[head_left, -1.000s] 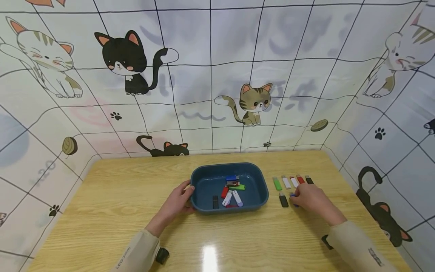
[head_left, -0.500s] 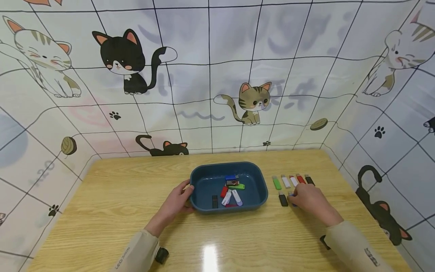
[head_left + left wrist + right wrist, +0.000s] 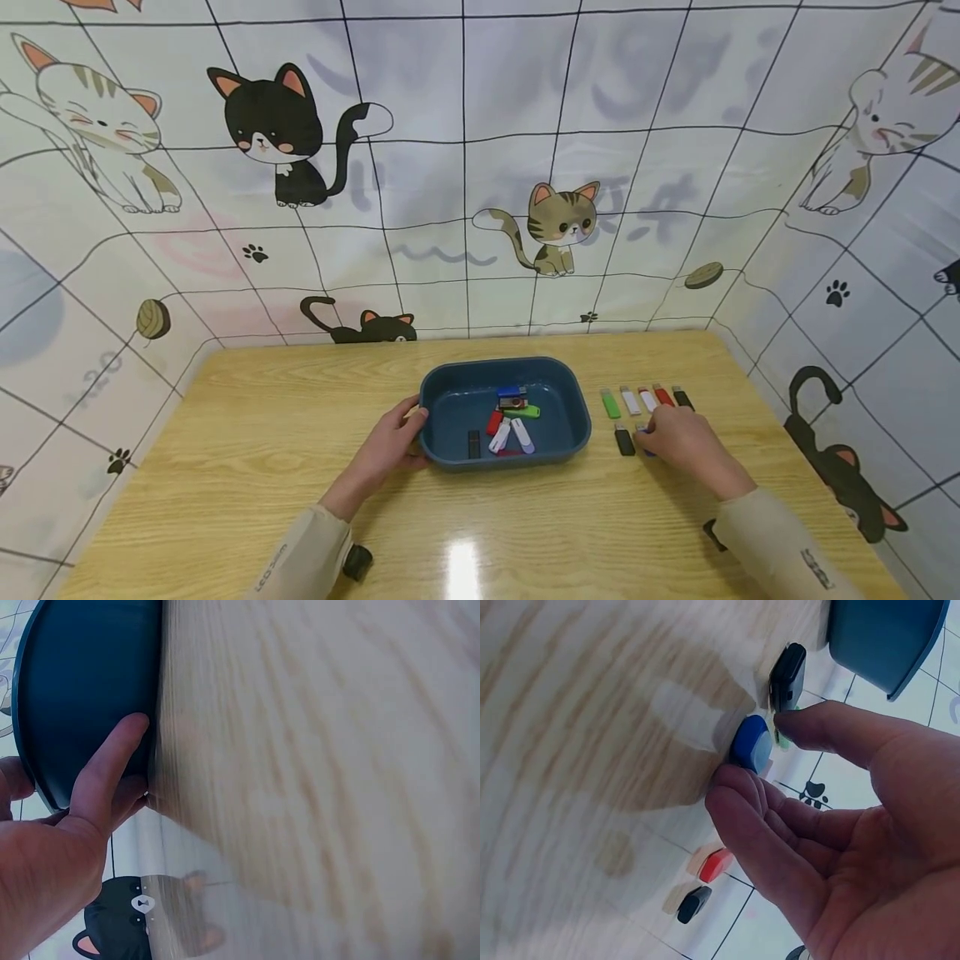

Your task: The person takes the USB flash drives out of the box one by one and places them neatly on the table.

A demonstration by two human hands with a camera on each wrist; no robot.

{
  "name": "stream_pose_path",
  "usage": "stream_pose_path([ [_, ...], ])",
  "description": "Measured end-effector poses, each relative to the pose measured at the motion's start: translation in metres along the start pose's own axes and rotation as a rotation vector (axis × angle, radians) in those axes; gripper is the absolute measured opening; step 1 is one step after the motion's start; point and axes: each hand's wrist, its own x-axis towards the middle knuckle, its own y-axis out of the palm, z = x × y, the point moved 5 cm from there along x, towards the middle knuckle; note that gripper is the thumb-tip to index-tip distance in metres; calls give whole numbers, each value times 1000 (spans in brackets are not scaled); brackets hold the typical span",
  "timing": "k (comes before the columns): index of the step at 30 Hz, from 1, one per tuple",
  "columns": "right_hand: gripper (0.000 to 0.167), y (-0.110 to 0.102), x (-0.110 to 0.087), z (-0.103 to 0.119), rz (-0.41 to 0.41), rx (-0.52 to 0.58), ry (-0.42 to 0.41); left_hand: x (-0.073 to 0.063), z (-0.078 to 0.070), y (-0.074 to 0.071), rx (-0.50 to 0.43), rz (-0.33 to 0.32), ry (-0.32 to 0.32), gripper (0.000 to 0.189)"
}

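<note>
A dark blue plastic bin stands mid-table with several USB flash drives in it, among them a green one and a blue one. My left hand grips its left end, thumb over the rim and fingers along the outer wall. To the bin's right, my right hand has thumb and fingers around a blue flash drive lying on the table, mostly hidden by the hand in the head view. Just left of it lies a black flash drive.
Behind the right hand runs a row of flash drives: green, white, a white one with red, red and black. Cat-patterned cloth walls enclose the wooden table at the back and sides.
The right hand has shifted very slightly left together with the blue flash drive. The left hand keeps its hold on the bin.
</note>
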Motion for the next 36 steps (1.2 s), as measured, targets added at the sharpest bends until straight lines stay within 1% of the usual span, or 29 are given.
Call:
stream_pose_path([
  [5,53,-3,1,-1,58,25,22,1,0,1,0,-4,-3,55],
  [8,55,-10,0,-2,70,25,20,2,-1,3,-8,0,-6,55],
  [11,54,-20,-1,1,52,12,12,4,-1,4,-17,2,-3,55],
  [13,49,-30,-2,6,20,-6,0,4,-2,5,-24,2,-3,54],
  [15,41,-40,-2,12,-29,-15,-29,4,-2,5,-22,1,-2,54],
  [17,35,-52,-2,22,-88,-21,-58,4,-3,5,-21,2,0,54],
  [20,35,-66,-2,42,-167,-11,-107,4,-3,4,-21,-2,5,54],
  [22,33,-73,-1,59,-198,12,-133,5,-4,3,-23,-7,9,54],
  [24,31,-76,0,76,-212,35,-162,6,-4,3,-22,-10,11,54],
  [27,25,-76,4,102,-205,54,-222,6,-4,3,-20,-7,14,53],
  [30,20,-70,9,128,-178,51,-277,6,-3,2,-14,0,11,54],
  [33,18,-60,15,153,-127,44,-326,5,0,1,-5,-2,-1,54],
  [36,18,-44,20,174,-63,50,-356,3,1,-1,5,0,-8,54],
])
